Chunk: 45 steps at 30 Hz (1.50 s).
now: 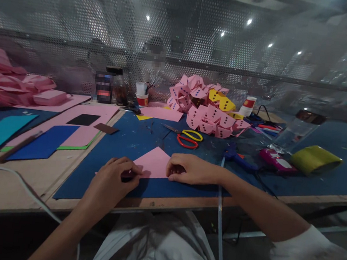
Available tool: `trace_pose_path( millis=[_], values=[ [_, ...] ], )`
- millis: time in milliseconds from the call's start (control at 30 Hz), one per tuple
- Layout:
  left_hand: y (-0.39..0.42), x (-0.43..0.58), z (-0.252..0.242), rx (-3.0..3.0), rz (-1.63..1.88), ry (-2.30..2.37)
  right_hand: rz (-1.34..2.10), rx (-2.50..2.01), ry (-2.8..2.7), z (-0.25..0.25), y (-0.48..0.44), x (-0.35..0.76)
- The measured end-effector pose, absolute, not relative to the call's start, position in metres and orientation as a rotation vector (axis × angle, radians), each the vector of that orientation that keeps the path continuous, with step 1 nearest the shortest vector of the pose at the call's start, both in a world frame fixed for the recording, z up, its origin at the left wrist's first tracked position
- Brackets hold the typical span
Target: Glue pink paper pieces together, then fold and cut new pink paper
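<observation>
A sheet of pink paper [154,163], folded to a point at the far side, lies on the blue mat [122,141] in front of me. My left hand [117,178] has thumb and fingers closed at its near left edge. At the near right edge the curled fingers of my right hand [184,168] pinch the paper. Beyond the paper lie scissors [188,137] with one red and one yellow handle. To the right of my right hand rests a blue glue gun [240,157], with a clear glue stick [219,217] sticking out past the table edge.
Pink paper pieces with dark dots [207,117] are heaped at the back. On the right are a magenta device [277,161], a yellow-green roll [316,159] and a tilted clear bottle [299,131]. Blue card [44,143] and a white cable [22,180] lie left.
</observation>
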State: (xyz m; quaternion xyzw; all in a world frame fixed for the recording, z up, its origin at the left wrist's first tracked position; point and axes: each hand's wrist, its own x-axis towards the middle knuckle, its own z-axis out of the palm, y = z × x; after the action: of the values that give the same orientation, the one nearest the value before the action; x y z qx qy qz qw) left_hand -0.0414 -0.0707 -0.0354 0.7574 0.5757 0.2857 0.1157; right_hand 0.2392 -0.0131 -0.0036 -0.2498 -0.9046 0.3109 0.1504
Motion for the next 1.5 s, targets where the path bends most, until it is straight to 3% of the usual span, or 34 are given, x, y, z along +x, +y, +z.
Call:
trace_pose_path(
  millis=[1500],
  values=[
    [-0.077, -0.059, -0.037, 2.249, 0.826, 1.825, 0.89, -0.709, -2.595, -0.003, -0.014, 0.24]
  ],
)
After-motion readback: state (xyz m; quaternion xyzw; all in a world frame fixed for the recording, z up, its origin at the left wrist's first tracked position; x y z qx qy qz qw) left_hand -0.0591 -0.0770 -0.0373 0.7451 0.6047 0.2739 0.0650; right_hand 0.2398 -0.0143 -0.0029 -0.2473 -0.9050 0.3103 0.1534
